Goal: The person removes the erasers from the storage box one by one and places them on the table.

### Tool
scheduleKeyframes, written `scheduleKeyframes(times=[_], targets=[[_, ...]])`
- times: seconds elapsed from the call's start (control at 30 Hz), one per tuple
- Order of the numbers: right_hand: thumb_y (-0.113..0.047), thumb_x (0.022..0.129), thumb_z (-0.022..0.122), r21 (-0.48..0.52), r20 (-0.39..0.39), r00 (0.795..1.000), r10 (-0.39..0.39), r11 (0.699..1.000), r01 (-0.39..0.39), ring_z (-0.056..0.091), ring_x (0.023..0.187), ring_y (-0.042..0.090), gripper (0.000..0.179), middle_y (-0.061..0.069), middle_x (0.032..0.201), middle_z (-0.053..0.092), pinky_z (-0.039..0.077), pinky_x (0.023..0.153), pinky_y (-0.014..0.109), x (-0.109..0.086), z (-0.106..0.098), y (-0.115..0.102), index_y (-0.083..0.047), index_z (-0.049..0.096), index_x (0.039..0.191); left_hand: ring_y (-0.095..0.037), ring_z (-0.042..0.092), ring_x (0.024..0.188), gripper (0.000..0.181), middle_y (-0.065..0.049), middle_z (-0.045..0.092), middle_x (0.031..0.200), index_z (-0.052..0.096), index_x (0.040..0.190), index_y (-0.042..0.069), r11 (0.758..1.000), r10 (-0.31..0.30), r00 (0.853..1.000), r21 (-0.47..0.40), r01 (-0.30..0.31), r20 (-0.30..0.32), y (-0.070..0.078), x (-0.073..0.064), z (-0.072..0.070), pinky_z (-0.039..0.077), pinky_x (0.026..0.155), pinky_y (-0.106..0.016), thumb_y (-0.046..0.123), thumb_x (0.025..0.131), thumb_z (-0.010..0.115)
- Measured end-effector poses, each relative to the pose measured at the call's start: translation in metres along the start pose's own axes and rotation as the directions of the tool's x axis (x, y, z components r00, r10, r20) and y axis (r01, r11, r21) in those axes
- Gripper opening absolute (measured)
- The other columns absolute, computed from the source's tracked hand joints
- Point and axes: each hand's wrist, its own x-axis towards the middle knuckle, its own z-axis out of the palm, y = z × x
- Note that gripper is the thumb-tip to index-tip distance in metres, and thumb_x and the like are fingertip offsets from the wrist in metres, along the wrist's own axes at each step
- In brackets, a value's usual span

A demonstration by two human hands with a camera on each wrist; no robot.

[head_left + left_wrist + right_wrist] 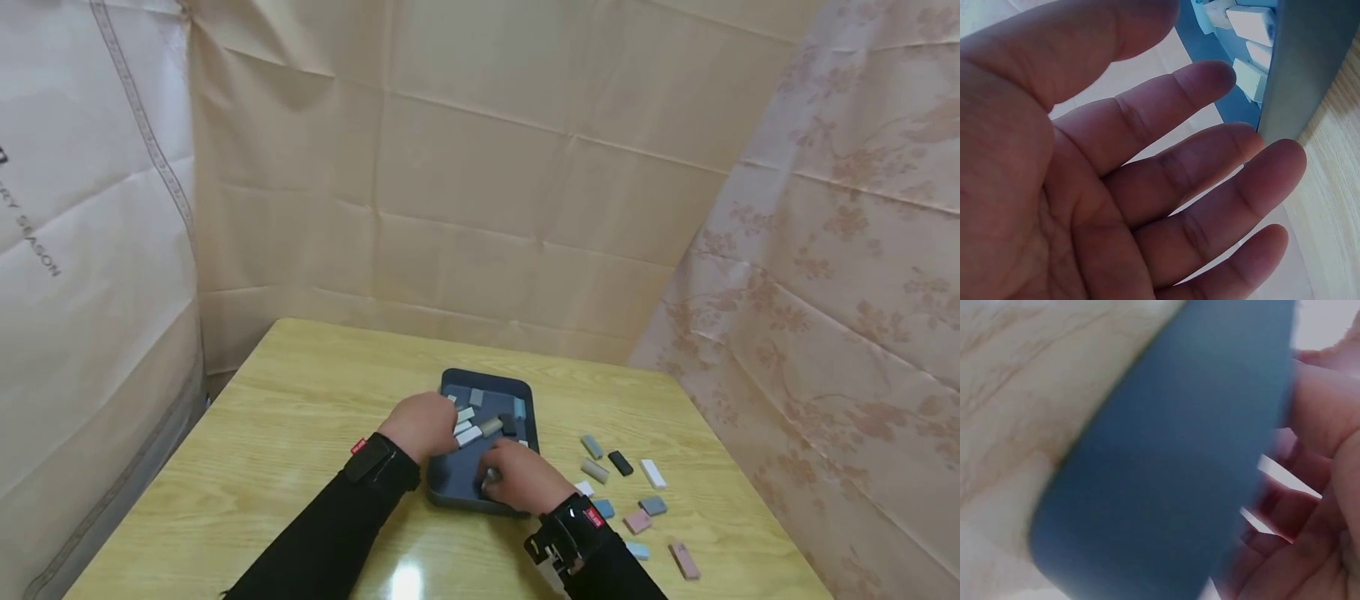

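Observation:
A dark blue-grey tray (448, 490) lies on the table with several small blocks inside. Among them are a white block (468, 436), a tan block (491, 427), a black block (508, 425) and a light blue block (519, 408). My left hand (422, 427) is at the tray's left side; in the left wrist view its fingers (1197, 181) are loosely extended, tips right at the outer wall. Over the tray's near right part, my right hand (525, 477) pinches a small grey block (491, 477). The tray wall hides its fingertips in the right wrist view.
Right of the tray, several loose blocks lie scattered on the wooden table (315, 383), including a black block (620, 462), a white block (653, 473) and a pink block (684, 560). Cloth curtains (480, 183) hang behind and on both sides.

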Motion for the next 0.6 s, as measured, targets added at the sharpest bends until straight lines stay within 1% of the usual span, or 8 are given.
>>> scheduleKeyframes(times=[0.07,0.13,0.2,0.3,0.37,0.47,0.53,0.6], targets=[[-0.015,0.083,0.075,0.034,-0.062,0.998,0.011,0.999,-0.009,0.05,0.077,0.01,0.012,-0.005,0.092,0.055,0.047,0.068,0.029,-0.008,-0.007,0.001,-0.018,0.071,0.094,-0.014,0.046,0.053,0.025,0.005,0.052,0.06,0.058,0.06,0.019,1.0,0.008,1.0,0.0,-0.008,-0.007,0.001,-0.001,0.0,0.04,0.049,-0.032,0.028,0.076,0.075],[-0.015,0.083,0.075,0.061,-0.143,0.988,0.052,0.997,-0.043,0.051,0.078,0.012,0.012,-0.003,0.093,0.055,0.047,0.067,0.031,-0.018,-0.018,0.006,-0.016,0.071,0.095,-0.014,0.046,0.053,0.025,0.005,0.052,0.059,0.058,0.06,0.018,1.0,0.009,1.0,-0.005,-0.009,-0.007,0.002,-0.002,0.001,0.04,0.049,-0.032,0.028,0.076,0.076],[-0.016,0.084,0.075,0.055,-0.218,0.97,0.109,0.994,-0.099,0.052,0.077,0.014,0.011,0.0,0.093,0.055,0.047,0.066,0.033,-0.029,-0.029,0.019,-0.016,0.07,0.094,-0.014,0.046,0.053,0.025,0.005,0.052,0.059,0.059,0.061,0.018,1.0,0.0,1.0,-0.011,0.0,-0.005,0.002,-0.002,0.001,0.04,0.049,-0.031,0.027,0.076,0.076],[-0.014,0.082,0.076,0.027,-0.272,0.935,0.226,0.973,-0.228,0.052,0.076,0.016,0.01,0.003,0.091,0.056,0.047,0.067,0.036,-0.048,-0.042,0.048,-0.015,0.07,0.089,-0.014,0.046,0.054,0.024,0.004,0.052,0.059,0.059,0.062,0.017,1.0,-0.017,1.0,-0.013,0.017,0.004,0.001,-0.002,0.001,0.04,0.05,-0.031,0.026,0.077,0.076],[-0.013,0.08,0.077,-0.002,-0.264,0.919,0.294,0.952,-0.306,0.051,0.074,0.017,0.011,0.004,0.089,0.057,0.046,0.066,0.038,-0.063,-0.046,0.072,-0.015,0.069,0.087,-0.014,0.046,0.055,0.024,0.004,0.053,0.06,0.06,0.063,0.017,1.0,-0.025,1.0,-0.003,0.025,0.011,0.001,-0.002,0.001,0.041,0.051,-0.031,0.027,0.078,0.076],[-0.01,0.077,0.077,-0.04,-0.215,0.897,0.387,0.914,-0.404,0.05,0.073,0.018,0.011,0.005,0.086,0.06,0.046,0.068,0.041,-0.085,-0.046,0.104,-0.012,0.069,0.085,-0.014,0.048,0.056,0.024,0.004,0.054,0.062,0.06,0.065,0.017,1.0,-0.02,1.0,0.011,0.02,0.018,0.001,-0.002,0.001,0.042,0.052,-0.032,0.029,0.079,0.076],[-0.007,0.077,0.075,-0.037,-0.161,0.884,0.439,0.892,-0.45,0.051,0.073,0.018,0.012,0.004,0.087,0.063,0.047,0.069,0.042,-0.097,-0.044,0.121,-0.011,0.07,0.086,-0.014,0.048,0.057,0.024,0.004,0.055,0.063,0.06,0.065,0.017,1.0,-0.021,1.0,0.019,0.021,0.021,0.002,-0.001,0.001,0.043,0.053,-0.032,0.029,0.079,0.076],[-0.004,0.076,0.072,-0.02,-0.109,0.871,0.48,0.875,-0.484,0.052,0.074,0.018,0.013,0.004,0.088,0.064,0.048,0.07,0.043,-0.104,-0.041,0.132,-0.011,0.07,0.088,-0.014,0.049,0.057,0.023,0.004,0.055,0.063,0.06,0.066,0.017,1.0,-0.021,1.0,0.022,0.02,0.013,0.002,-0.001,0.002,0.043,0.053,-0.032,0.028,0.079,0.076]])
